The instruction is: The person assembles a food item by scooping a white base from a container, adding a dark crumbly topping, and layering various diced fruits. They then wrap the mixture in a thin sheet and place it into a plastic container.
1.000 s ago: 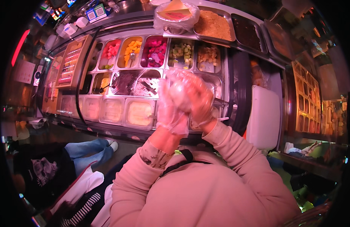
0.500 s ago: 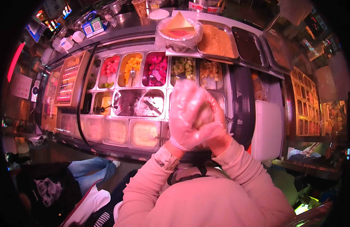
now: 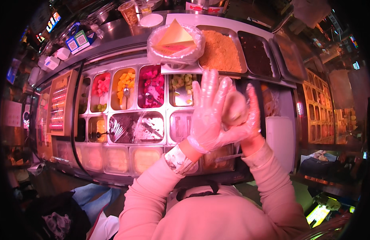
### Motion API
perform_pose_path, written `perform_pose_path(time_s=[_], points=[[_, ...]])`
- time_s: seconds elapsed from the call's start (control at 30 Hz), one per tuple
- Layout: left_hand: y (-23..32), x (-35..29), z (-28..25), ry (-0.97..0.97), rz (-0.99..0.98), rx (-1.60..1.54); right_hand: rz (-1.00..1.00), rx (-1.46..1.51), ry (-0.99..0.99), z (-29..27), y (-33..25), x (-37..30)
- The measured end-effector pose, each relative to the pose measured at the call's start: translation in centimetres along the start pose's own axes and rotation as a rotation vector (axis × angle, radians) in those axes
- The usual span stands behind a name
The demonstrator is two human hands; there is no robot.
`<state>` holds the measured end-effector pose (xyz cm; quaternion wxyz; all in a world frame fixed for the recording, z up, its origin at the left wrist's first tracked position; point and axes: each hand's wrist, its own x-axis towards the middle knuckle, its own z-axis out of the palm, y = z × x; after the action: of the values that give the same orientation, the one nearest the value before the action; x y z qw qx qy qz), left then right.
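Both my hands wear thin clear plastic gloves and are raised over a steel topping counter. My left hand (image 3: 209,114) has its fingers spread and pressed against a pale round ball (image 3: 234,110). My right hand (image 3: 249,120) cups that ball from the other side, so the ball sits between the two palms. Below the hands lie steel pans (image 3: 181,126), one partly hidden by them.
Pans hold red cubes (image 3: 101,86), orange cubes (image 3: 125,84), pink cubes (image 3: 151,84) and green-yellow pieces (image 3: 181,82). A bag-wrapped bowl (image 3: 175,42) sits behind, beside a tray of tan crumbs (image 3: 221,50) and a dark tray (image 3: 255,52). A white board (image 3: 280,140) lies at right.
My clasped hands have loosened: the left fingers have spread open and the pale ball now shows between the palms. The view has shifted slightly toward the counter.
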<state>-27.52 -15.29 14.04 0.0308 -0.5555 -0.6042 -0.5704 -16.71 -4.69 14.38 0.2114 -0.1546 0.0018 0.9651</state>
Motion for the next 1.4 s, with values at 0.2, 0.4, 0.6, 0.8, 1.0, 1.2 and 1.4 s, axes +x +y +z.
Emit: perform_pose_path(time_s=[0.2, 0.4, 0.6, 0.8, 1.0, 1.2, 1.4], points=[[-6.6, 5.8, 5.8, -0.205, -0.19, -0.145, -0.302, -0.041, -0.036, 2.1, -11.1, 5.9], [-18.6, 14.0, 15.3, -0.233, -0.393, 0.539, -0.367, -0.269, 0.04, 4.8, -17.5, 13.6], [-19.6, 15.0, 16.9, -0.584, -0.456, 0.643, -0.288, -0.438, 0.002, 3.9, -21.6, 19.1], [-16.0, 13.8, 14.2, -0.593, -0.278, 0.802, -0.458, -0.779, 0.092, 1.0, -22.9, 23.7], [-16.8, 11.7, 12.8, 0.01, -0.747, -0.196, -0.47, -1.118, 0.036, 0.2, -18.3, 25.4], [-11.9, 14.2, 10.7, -0.015, -0.849, -0.149, -0.553, -1.41, -0.167, 4.8, -21.4, 23.1], [-10.0, 15.3, 8.4, -0.588, -0.616, 0.477, 0.168, -1.497, 0.397, 6.6, -22.1, 18.2]])
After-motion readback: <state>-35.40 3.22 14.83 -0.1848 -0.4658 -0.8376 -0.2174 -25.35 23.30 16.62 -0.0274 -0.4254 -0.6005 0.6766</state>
